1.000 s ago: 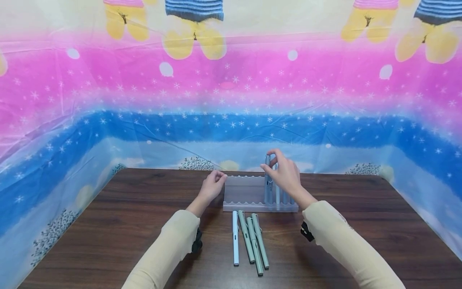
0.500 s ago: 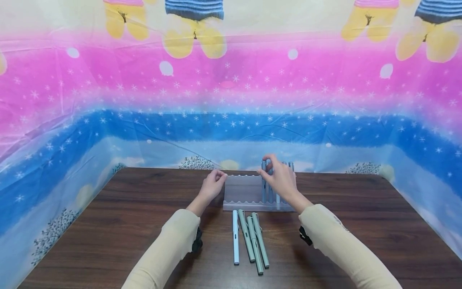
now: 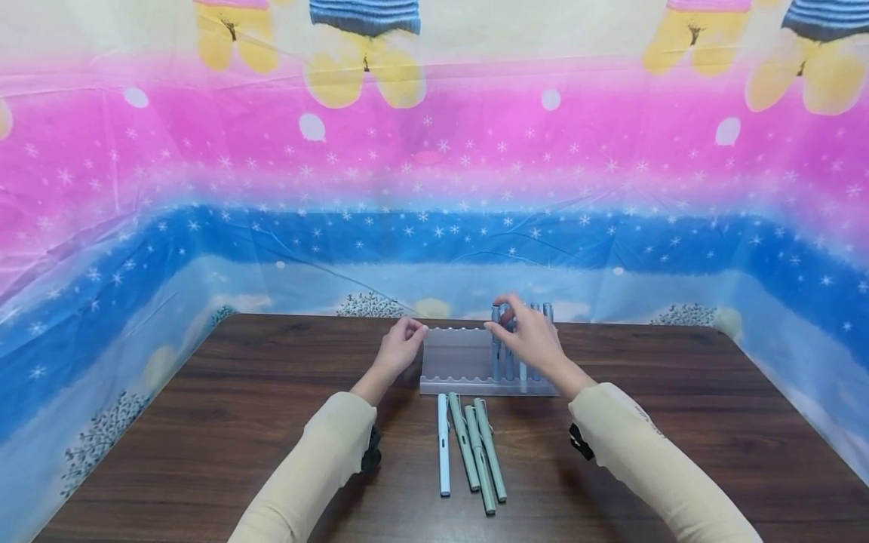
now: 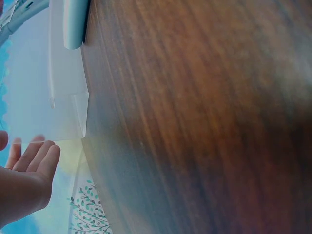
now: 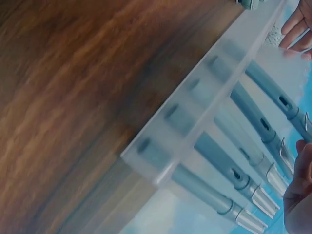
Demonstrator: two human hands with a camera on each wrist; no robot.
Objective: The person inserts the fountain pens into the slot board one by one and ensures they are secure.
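The left hand [image 3: 400,348] pinches the rack [image 3: 456,354] at its left edge, seemingly to steady it, while the right pinches the leftmost upright pen [image 3: 495,356], apparently for alignment, beyond four loose pens [image 3: 465,443] lying near.

A translucent plastic rack [image 3: 456,353] with scalloped edges stands on the worktop [image 3: 271,422]. Upright in its right half are four grey-blue capped pens [image 5: 217,155], the leftmost held near its top, and one paler capped pen [image 5: 236,132] midway. A pale-blue capped pen [image 3: 444,452] and three sage-green capped pens [image 3: 465,443] lie just nearer.
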